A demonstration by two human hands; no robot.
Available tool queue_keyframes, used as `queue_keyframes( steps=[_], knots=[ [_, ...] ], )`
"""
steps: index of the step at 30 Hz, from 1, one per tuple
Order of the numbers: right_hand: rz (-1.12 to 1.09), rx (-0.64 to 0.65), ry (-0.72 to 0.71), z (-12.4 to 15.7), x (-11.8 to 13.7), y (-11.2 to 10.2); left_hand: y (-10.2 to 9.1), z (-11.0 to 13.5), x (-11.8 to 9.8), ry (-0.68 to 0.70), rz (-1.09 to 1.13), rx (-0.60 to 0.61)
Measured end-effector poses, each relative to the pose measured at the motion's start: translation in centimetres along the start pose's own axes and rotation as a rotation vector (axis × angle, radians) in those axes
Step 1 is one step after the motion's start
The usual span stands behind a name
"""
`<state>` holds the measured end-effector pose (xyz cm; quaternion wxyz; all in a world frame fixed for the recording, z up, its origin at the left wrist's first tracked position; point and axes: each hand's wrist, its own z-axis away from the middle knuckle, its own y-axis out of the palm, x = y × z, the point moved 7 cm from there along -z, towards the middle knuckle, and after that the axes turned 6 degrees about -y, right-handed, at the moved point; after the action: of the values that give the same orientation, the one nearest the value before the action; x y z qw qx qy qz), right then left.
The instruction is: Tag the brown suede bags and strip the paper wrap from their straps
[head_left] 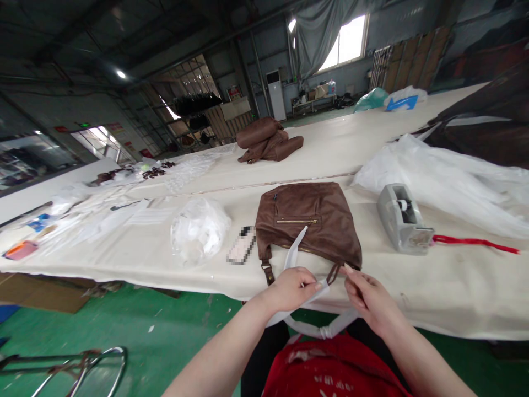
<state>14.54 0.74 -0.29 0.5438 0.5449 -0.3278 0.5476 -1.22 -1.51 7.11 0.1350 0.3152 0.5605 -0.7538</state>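
Note:
A brown leather handbag [336, 207] with a brass zipper lies flat on the table before me, its strap side facing me. My left hand [291, 288] is closed on a white wrapping strip [294, 251], whose free end lies up over the bag. Beside the bag's lower right corner, my right hand [370, 298] pinches at a thin brown leather loop [332, 274]; its fingertips partly hide the hold. The shoulder strap [324, 332], wrapped in white, hangs in a curve below the table edge. A buckled strap end [267, 269] shows at the bag's left.
A grey tape dispenser [403, 220] with a red cord stands right of the bag. Left of it lie a phone [242, 246] and a crumpled clear plastic bag [199, 231]. More brown bags [268, 140] are piled behind; plastic sheeting [446, 173] covers the right.

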Motion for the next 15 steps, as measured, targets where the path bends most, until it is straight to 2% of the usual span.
queue_keyframes(
  steps=[2,4,6,8,10,15],
  knots=[
    [0.258,-0.057,-0.126,0.0,1.3,-0.8,-0.1,0.1,0.2,-0.030,-0.047,0.003],
    [0.596,-0.112,-0.377,0.4,3.6,-1.2,0.0,0.3,0.7,-0.077,-0.090,0.049],
    [0.878,-0.050,-0.642,1.1,5.3,-0.2,0.1,0.7,1.1,-0.102,-0.101,0.127],
    [1.064,0.109,-0.811,1.4,5.6,1.2,-0.1,1.0,1.5,-0.106,-0.094,0.173],
    [1.194,0.222,-0.874,1.1,5.1,2.0,-0.4,1.0,1.9,-0.112,-0.086,0.168],
    [1.337,0.326,-0.906,-0.1,3.6,2.8,-0.8,0.5,3.3,-0.195,-0.112,0.114]
  ],
)
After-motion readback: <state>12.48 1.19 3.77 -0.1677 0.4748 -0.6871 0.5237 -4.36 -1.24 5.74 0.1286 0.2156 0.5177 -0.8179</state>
